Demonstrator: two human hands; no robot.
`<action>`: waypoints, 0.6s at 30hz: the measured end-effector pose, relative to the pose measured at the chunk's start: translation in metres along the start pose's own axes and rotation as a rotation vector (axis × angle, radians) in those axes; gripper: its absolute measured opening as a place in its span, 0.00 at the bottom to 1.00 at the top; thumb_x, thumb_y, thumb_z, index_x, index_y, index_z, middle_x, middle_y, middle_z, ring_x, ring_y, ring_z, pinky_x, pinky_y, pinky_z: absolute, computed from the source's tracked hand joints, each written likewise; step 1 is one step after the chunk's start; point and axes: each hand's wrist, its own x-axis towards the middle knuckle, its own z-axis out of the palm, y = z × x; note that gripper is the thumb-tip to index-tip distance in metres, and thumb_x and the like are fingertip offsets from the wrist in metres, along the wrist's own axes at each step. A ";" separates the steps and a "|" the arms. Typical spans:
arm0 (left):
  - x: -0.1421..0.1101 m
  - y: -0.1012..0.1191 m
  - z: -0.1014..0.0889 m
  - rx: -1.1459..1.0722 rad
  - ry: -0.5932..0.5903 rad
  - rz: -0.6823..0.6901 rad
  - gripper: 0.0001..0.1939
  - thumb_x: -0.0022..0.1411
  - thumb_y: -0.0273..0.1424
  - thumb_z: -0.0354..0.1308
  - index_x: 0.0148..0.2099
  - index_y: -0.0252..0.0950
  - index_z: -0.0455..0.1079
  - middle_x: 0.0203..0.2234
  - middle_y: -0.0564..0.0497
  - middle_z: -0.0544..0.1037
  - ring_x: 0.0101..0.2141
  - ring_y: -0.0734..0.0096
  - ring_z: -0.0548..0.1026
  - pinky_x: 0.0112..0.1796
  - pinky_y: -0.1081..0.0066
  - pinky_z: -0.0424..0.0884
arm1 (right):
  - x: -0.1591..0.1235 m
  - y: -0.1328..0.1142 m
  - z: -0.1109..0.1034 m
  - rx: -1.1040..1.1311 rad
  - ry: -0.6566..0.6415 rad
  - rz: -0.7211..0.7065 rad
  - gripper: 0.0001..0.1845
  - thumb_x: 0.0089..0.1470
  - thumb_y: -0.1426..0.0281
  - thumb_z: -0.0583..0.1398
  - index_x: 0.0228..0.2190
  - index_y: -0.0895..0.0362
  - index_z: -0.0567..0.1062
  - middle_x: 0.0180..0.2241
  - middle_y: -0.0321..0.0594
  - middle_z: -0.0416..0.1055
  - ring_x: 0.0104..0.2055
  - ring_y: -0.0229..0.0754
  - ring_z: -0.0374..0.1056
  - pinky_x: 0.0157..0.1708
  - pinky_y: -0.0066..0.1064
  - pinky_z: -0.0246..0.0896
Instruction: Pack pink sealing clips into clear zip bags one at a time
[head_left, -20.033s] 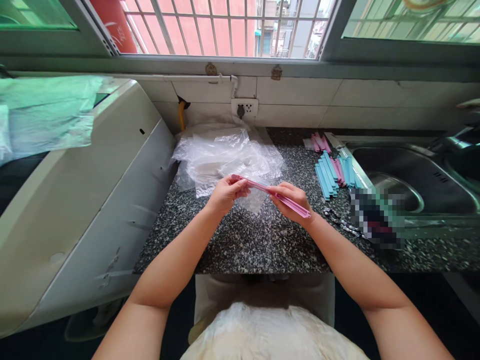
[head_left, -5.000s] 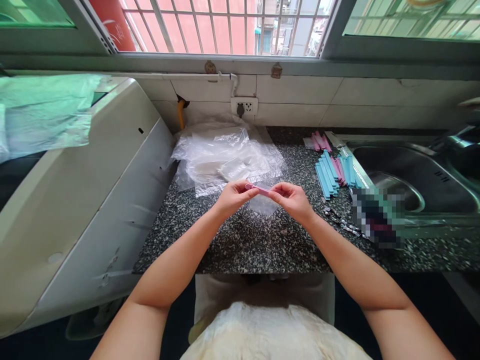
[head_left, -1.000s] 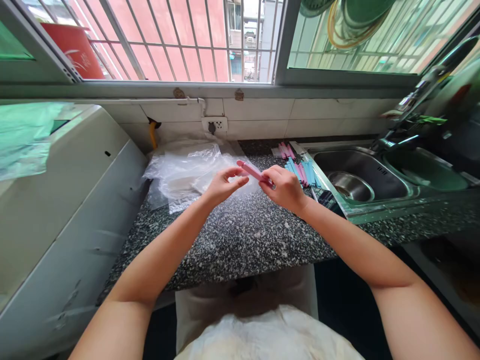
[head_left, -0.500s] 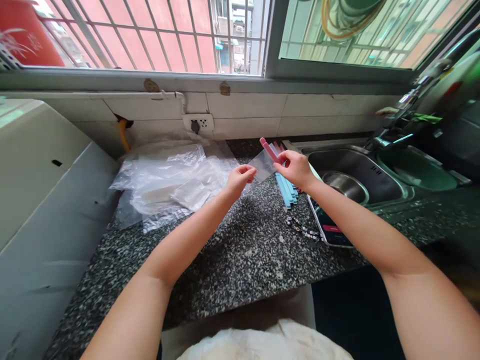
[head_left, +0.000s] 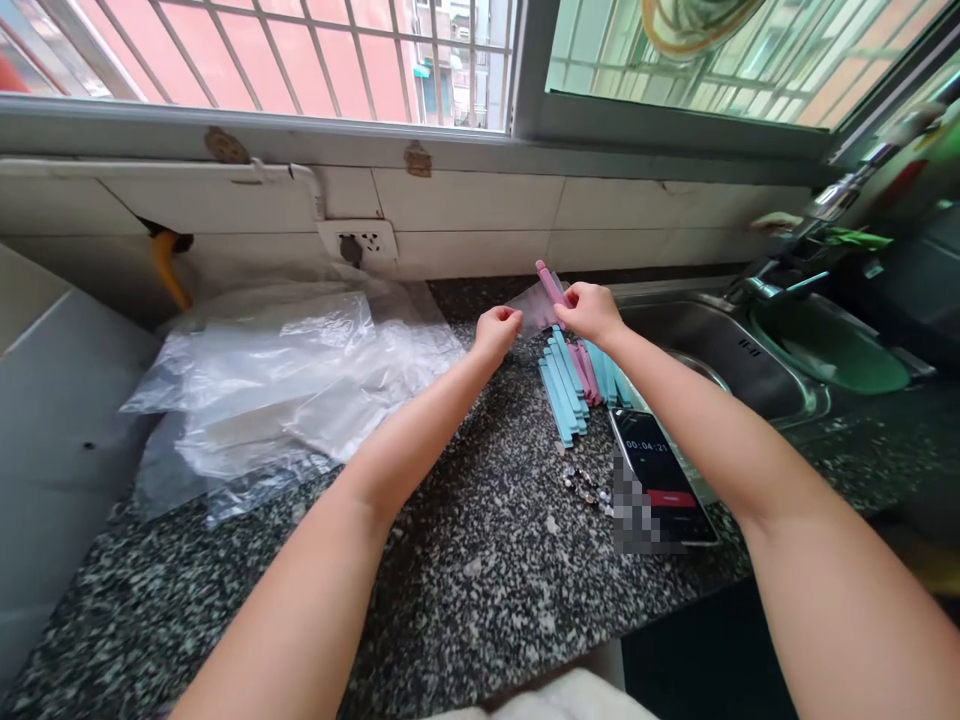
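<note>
My left hand (head_left: 499, 332) is closed in a pinch on one edge of a small clear plastic bag (head_left: 534, 306). At the bag's other edge, my right hand (head_left: 591, 312) grips a pink bag sealing clip (head_left: 550, 282), which sticks up past the fingers and lies along the plastic. Both hands hold the bag stretched between them, above the counter. Just below it are light blue sealing clips (head_left: 561, 390) in a bundle, with several pink clips (head_left: 585, 372) and more blue clips (head_left: 609, 375) beside them, partly under my right hand.
Clear plastic bags (head_left: 277, 380) lie heaped on the speckled counter (head_left: 465, 560) at left. A phone (head_left: 664, 475) showing a timer and a beaded bracelet (head_left: 585, 488) lie at right, before the sink (head_left: 720, 345). A wall socket (head_left: 358, 240) is behind.
The view has shifted, bringing more of the clips and the phone screen into sight. Both hands keep their hold on the bag and the pink clip, with the clip now more upright.
</note>
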 end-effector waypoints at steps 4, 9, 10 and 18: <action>0.020 -0.014 0.015 0.157 0.030 0.068 0.11 0.53 0.30 0.52 0.20 0.35 0.62 0.15 0.55 0.67 0.19 0.75 0.65 0.26 0.74 0.63 | 0.012 0.008 0.009 -0.068 -0.029 0.062 0.12 0.45 0.69 0.57 0.31 0.61 0.76 0.31 0.45 0.76 0.34 0.43 0.70 0.35 0.30 0.61; 0.032 -0.023 0.029 0.304 0.081 0.135 0.10 0.51 0.29 0.53 0.20 0.35 0.63 0.17 0.53 0.70 0.27 0.69 0.70 0.31 0.72 0.64 | 0.022 0.016 0.020 -0.137 -0.092 0.125 0.14 0.45 0.68 0.57 0.33 0.61 0.77 0.34 0.48 0.76 0.39 0.46 0.71 0.38 0.31 0.62; 0.033 -0.023 0.030 0.351 0.086 0.145 0.09 0.52 0.29 0.53 0.21 0.35 0.64 0.19 0.51 0.71 0.28 0.67 0.71 0.32 0.71 0.64 | 0.023 0.017 0.022 -0.143 -0.101 0.134 0.14 0.45 0.68 0.57 0.33 0.61 0.77 0.35 0.49 0.76 0.39 0.47 0.71 0.38 0.31 0.62; 0.039 -0.023 0.031 0.737 0.123 0.162 0.12 0.57 0.35 0.49 0.30 0.38 0.71 0.32 0.45 0.78 0.38 0.59 0.74 0.38 0.67 0.64 | 0.030 0.021 0.037 -0.191 -0.117 0.188 0.13 0.46 0.68 0.58 0.32 0.60 0.79 0.35 0.53 0.77 0.41 0.52 0.72 0.36 0.33 0.63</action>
